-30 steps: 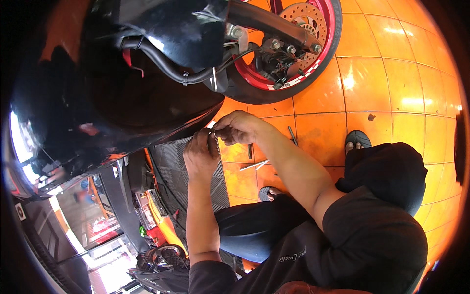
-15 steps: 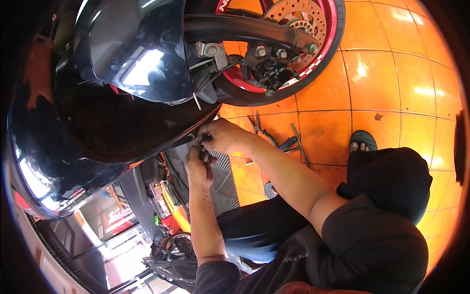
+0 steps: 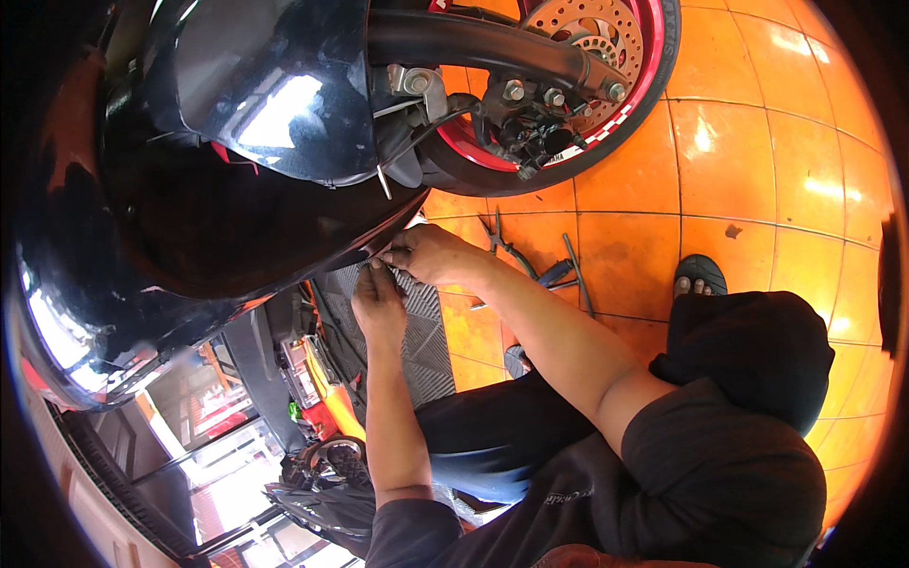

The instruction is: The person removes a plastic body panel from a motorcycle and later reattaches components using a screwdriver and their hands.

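Both my hands are at the lower edge of a scooter's glossy black body panel [image 3: 284,222]. My right hand [image 3: 431,254] is closed, with thumb and fingers pinched close to the panel edge. Just below it, my left hand [image 3: 381,305] is also closed, its fingertips pressed together and almost meeting the right fingers. Whatever small thing lies between the fingertips is too small and too dark to make out. A dark ribbed mat [image 3: 431,355] shows beneath my hands.
Above right is the front wheel with its black tyre [image 3: 530,177], brake disc [image 3: 630,52] and brake caliper [image 3: 544,128]. Pliers [image 3: 499,239], a blue-handled tool [image 3: 556,274] and a T-handle wrench [image 3: 579,276] lie on orange tiles [image 3: 625,251]. Another motorcycle [image 3: 327,497] stands lower left.
My left hand has risen slightly and its fingers have drawn together. The right hand stays near the panel edge. The view has shifted slightly.
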Demonstrator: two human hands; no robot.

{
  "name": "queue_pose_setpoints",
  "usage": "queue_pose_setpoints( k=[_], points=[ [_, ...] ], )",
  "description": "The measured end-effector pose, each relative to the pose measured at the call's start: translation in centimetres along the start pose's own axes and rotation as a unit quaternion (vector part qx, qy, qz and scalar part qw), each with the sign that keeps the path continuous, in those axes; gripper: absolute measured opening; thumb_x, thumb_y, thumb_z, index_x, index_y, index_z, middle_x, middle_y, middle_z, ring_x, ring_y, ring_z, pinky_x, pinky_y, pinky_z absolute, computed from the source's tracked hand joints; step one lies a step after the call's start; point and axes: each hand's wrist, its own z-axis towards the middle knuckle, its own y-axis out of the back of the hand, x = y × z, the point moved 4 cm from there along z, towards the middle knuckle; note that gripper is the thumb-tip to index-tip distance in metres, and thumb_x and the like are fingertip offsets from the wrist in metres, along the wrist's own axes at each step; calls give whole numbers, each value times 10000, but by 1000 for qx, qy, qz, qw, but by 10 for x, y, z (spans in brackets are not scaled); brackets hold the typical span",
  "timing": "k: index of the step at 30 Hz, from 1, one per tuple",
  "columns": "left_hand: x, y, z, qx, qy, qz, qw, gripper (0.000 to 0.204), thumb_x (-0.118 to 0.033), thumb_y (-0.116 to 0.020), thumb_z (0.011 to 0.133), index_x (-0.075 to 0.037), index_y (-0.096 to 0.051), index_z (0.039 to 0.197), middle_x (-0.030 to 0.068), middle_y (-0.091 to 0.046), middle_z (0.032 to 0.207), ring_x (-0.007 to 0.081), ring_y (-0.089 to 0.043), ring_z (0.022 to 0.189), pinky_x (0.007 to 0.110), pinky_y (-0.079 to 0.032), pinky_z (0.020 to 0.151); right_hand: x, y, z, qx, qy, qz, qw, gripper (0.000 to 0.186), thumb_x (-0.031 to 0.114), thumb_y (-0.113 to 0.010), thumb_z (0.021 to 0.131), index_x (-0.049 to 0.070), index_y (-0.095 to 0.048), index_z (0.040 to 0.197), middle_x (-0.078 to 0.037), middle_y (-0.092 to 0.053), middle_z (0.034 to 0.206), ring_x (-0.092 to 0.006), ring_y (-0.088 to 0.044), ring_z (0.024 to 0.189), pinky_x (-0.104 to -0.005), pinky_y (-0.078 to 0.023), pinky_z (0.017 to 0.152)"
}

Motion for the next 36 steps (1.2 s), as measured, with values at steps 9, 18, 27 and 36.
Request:
queue_pose_setpoints(
  k=[9, 18, 27, 36],
  points=[
    [-20, 13, 0, -109, -245, 158, 950, 416, -261, -465, 997, -39, -570, 661, -1, -475, 488, 103, -441, 406, 287, -308, 391, 17, -13, -4, -53, 106, -65, 991, 334, 318, -550, 913, 5, -660, 952, -224, -647, 980, -388, -613, 953, -437, -488, 817],
    [22, 12, 0, 46, 205, -317, 925, 214, -199, -497, 930, -95, -570, 759, -27, -446, 597, 80, -386, 497, 268, -333, 472, 19, -28, -24, -86, 192, -155, 965, 195, 175, -563, 865, 23, -598, 982, -200, -629, 954, -371, -616, 947, -443, -502, 800],
    [14, 35, -9, 32, -1, -20, 999, 353, -279, -487, 984, -16, -598, 778, -1, -525, 635, 95, -495, 582, 280, -404, 523, 9, -37, -17, 87, -102, 182, 974, 327, 291, -607, 934, -34, -618, 904, -46, -591, 681, -120, -598, 611, -265, -532, 543],
    [5, 42, -11, 41, -187, 30, 981, 180, -159, -631, 892, 11, -635, 953, 138, -646, 814, 211, -624, 709, 327, -479, 645, 4, -31, -23, 105, -179, 314, 927, 331, 321, -528, 974, 23, -614, 859, -19, -536, 625, -135, -514, 526, -338, -513, 545]
  ],
)
